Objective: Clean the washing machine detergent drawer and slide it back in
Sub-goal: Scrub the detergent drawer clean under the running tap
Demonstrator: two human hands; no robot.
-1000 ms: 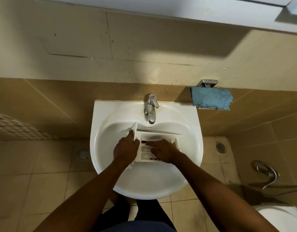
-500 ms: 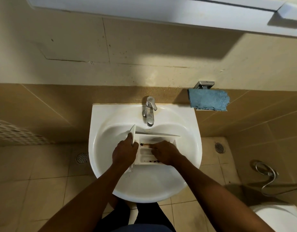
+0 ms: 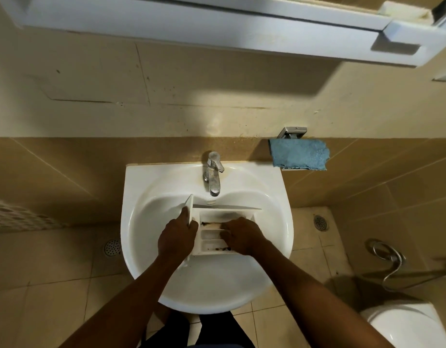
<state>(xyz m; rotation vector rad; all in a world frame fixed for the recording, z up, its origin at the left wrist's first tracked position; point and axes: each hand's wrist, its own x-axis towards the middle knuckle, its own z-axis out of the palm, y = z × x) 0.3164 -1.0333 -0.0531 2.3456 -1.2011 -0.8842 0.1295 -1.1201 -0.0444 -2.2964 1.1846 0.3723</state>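
Observation:
The white detergent drawer (image 3: 213,236) lies in the white washbasin (image 3: 146,222), below the chrome tap (image 3: 213,174). Dark grime shows in its compartments. My left hand (image 3: 176,237) grips the drawer's left front panel, thumb side against the plate. My right hand (image 3: 242,237) lies over the drawer's right part with its fingers curled down into a compartment; whether it holds anything there is hidden. No water stream is visible from the tap.
A blue cloth (image 3: 299,154) hangs on a wall holder right of the basin. A white toilet (image 3: 405,325) and a spray hose (image 3: 390,262) stand at lower right. Floor drains (image 3: 320,222) sit on the tiled floor. A white cabinet (image 3: 216,23) juts out overhead.
My right hand's fingers have drawn back from the left compartments toward the drawer's right side. The left hand keeps its grip. The camera has tilted slightly.

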